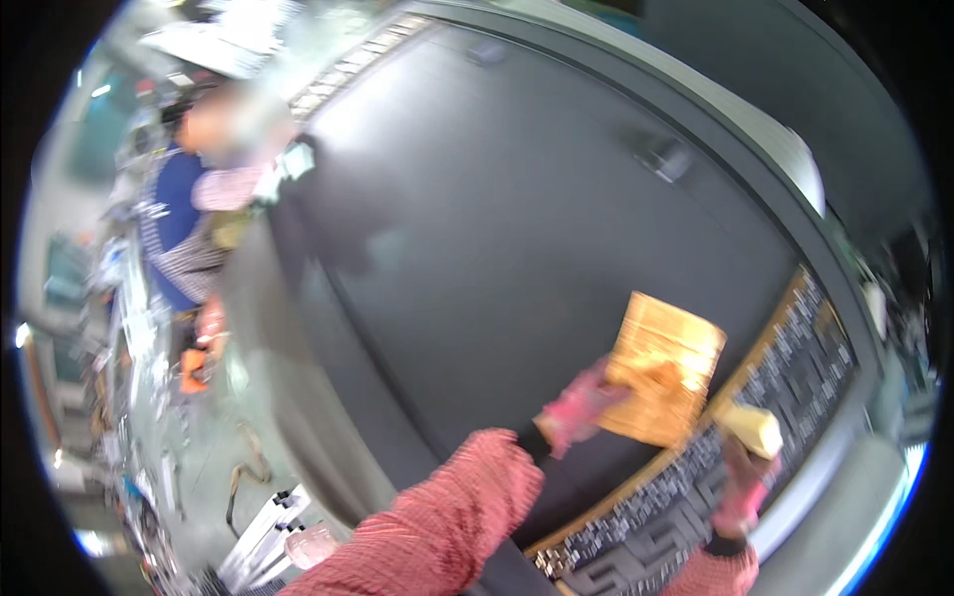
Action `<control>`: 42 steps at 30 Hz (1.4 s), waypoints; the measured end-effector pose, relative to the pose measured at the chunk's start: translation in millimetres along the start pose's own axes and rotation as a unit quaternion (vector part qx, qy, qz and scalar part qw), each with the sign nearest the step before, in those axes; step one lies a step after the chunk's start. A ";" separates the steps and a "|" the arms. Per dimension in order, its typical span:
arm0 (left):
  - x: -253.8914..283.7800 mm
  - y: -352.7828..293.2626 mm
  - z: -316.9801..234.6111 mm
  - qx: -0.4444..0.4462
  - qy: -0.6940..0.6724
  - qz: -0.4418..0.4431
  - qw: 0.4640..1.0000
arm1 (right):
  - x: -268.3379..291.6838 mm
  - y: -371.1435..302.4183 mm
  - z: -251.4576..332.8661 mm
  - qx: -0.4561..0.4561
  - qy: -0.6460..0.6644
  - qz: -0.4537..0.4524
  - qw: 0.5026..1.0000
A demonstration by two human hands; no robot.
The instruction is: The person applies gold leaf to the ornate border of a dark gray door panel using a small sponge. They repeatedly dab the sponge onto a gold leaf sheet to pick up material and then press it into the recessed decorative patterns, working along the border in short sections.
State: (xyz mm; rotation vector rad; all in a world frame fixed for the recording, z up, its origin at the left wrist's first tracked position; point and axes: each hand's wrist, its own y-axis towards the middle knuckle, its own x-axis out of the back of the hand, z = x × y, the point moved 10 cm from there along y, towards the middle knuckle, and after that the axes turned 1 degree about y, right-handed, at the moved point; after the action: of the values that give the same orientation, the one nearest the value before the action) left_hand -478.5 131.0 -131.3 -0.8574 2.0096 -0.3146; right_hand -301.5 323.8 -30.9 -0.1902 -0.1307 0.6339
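My left hand [584, 399], in a pink glove, grips the edge of a flat, rectangular orange-brown sheet [664, 368] that looks creased in the middle. The sheet is over a large dark grey panel [537, 228], close to its patterned strip. My right hand [740, 487], also gloved in pink, is closed around a pale yellow, stubby cylinder-like piece [752, 429], whose exact kind is blurred. Below that hand runs the decorative strip [686, 507], with a raised maze-like pattern and a brownish border. Whether the sheet touches the panel, I cannot tell.
Across the panel's left edge, another person [184, 209] in dark blue stands with gloved hands near its far corner. White bars [263, 536] and a pinkish container [310, 546] are at lower left. A raised grey frame [715, 109] borders the panel's far right side.
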 end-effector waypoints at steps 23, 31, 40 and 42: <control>28.2 -50.5 -23.5 -0.129 0.066 -0.025 0.989 | -74.4 -5.3 53.3 0.240 -0.363 0.058 0.898; 61.2 -47.1 -58.2 -0.143 0.081 -0.060 0.985 | 11.6 59.2 -12.6 0.089 -0.140 -0.055 0.985; 65.6 -48.1 -62.0 -0.143 0.080 -0.099 0.982 | -31.1 -14.5 4.5 0.162 -0.358 0.073 0.917; 66.2 -51.0 -61.4 -0.138 0.086 -0.106 0.981 | -12.2 -0.5 7.3 0.186 -0.265 -0.002 0.946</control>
State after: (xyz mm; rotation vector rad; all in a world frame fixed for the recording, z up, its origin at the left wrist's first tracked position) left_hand -529.4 42.6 -112.9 -1.2607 2.1578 -0.2389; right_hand -312.3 317.2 -24.4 0.3511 -0.5251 0.6823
